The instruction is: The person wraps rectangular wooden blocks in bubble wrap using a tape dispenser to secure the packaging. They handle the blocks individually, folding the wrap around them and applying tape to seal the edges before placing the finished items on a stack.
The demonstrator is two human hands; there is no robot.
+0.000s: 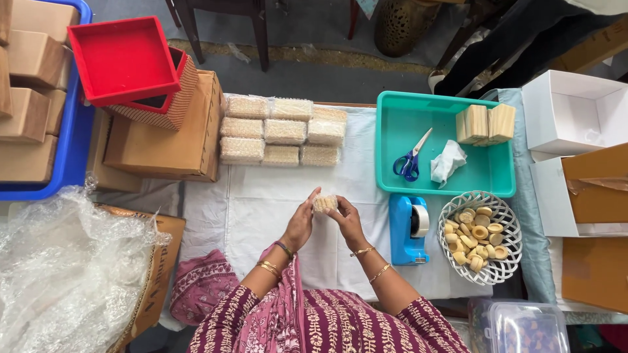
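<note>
1. I see my left hand (300,225) and right hand (348,222) raised together over the white cloth (261,202), both pinching one small wrapped block (325,204) between their fingertips; the left thumb rests on its upper left corner.
2. The block sits between the two hands, above the cloth and not touching it, near the middle of the table.
3. I judge it is held up like this so both hands can work the wrapping around it.
4. Its long axis runs roughly left to right across my view, one end toward each hand; whether it tilts I cannot tell.
5. The finished wrapped blocks (281,131) lie in tidy rows at the far edge of the cloth, probably to keep the working patch free.
6. The blue tape dispenser (409,229) stands just beside my right hand, within easy reach, with the white basket of round pieces (481,236) next to it.
7. The teal tray (451,140) beyond holds the scissors (411,160).
</note>
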